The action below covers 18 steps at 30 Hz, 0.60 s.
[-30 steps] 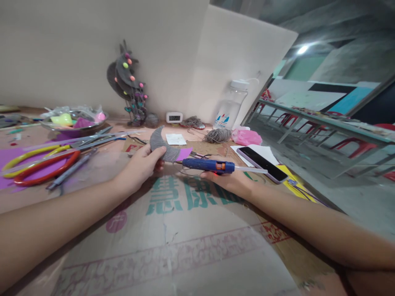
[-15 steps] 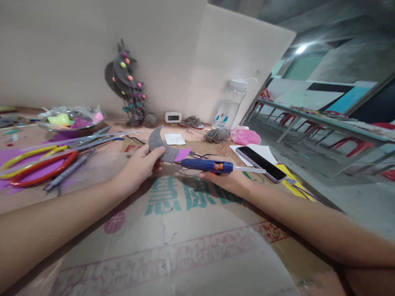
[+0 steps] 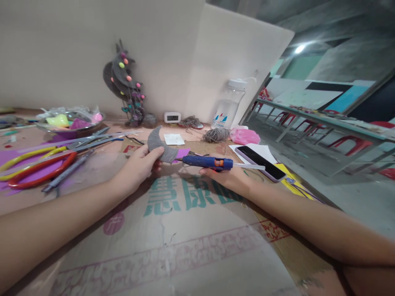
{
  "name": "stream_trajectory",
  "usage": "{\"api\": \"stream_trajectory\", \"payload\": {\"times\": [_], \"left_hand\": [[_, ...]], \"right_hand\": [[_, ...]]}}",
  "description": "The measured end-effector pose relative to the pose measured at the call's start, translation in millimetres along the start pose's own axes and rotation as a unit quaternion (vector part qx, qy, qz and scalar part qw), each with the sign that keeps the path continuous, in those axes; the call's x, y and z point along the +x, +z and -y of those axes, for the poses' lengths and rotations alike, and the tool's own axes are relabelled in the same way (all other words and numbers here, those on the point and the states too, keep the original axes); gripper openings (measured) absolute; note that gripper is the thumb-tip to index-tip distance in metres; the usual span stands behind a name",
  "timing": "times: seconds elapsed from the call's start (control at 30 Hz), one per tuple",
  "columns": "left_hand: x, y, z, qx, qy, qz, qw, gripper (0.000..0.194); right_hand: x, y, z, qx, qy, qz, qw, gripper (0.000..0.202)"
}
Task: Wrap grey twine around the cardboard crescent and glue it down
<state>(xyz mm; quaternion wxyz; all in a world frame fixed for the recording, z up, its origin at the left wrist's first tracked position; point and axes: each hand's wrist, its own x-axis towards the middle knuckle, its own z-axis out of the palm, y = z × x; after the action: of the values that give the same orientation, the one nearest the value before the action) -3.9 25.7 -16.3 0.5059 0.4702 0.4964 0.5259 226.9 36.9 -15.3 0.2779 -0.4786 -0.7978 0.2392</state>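
My left hand (image 3: 147, 160) pinches a grey yarn-wrapped crescent (image 3: 159, 144) between thumb and fingers, above the cardboard. A bit of purple paper (image 3: 182, 153) shows at the crescent's right end. In my right hand (image 3: 226, 174) lies a blue hot glue gun (image 3: 207, 162), held level with its nozzle pointing left at the crescent's lower right edge. A clear glue stick (image 3: 249, 166) sticks out of the gun's back end. Whether the nozzle touches the yarn I cannot tell. The gun's handle is hidden by my right hand.
Scissors with red handles (image 3: 43, 172) and yellow-handled ones (image 3: 33, 158) lie left. Behind stand a metal bowl (image 3: 69, 126), a decorated grey moon ornament (image 3: 125, 78), a small clock (image 3: 172, 117), grey yarn (image 3: 216, 135) and a water bottle (image 3: 228, 105). A phone (image 3: 261, 163) lies right.
The glue gun's nozzle end has shifted slightly right and tilted, now beside the crescent's edge, covering part of the purple paper. My left hand still holds the crescent in nearly the same place.
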Motion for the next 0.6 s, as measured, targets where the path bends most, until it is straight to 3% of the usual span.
{"api": "stream_trajectory", "payload": {"times": [0.6], "left_hand": [[-0.6, 1.0, -0.4, 0.005, -0.008, 0.004, 1.000, 0.018]], "right_hand": [[1.4, -0.4, 1.3, 0.022, 0.009, -0.033, 0.999, 0.031]]}}
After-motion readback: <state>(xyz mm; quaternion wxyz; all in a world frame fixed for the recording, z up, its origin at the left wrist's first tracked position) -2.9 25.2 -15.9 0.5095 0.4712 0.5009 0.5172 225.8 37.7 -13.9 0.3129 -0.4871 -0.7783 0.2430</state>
